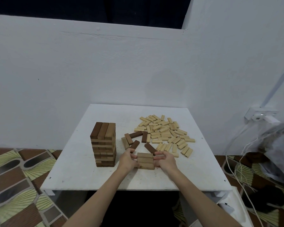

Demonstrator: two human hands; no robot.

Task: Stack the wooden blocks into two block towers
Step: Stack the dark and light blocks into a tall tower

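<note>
A small white square table (pixel 88 174) is seen from above, set against a white wall (pixel 105 71). On its left part a tall finished tower of brown and tan wooden blocks (pixel 103 145) stands upright, topped by three blocks laid side by side. Near the front centre, a low row of three tan wooden blocks (pixel 145 161) is held from both ends: the left hand (pixel 127 159) is curled against its left end and the right hand (pixel 164 160) against its right end, fingers and thumbs bent round the blocks in a narrow grip. Just beyond the hands, a few loose dark brown wooden blocks (pixel 135 134) are scattered, one lying close to each hand. Farther right, a spread pile of pale wooden blocks (pixel 166 133) is lying flat on the table. A white wall socket (pixel 261 114) with white cables (pixel 231 161) is seen at the far right, above a patterned floor (pixel 15 177).
</note>
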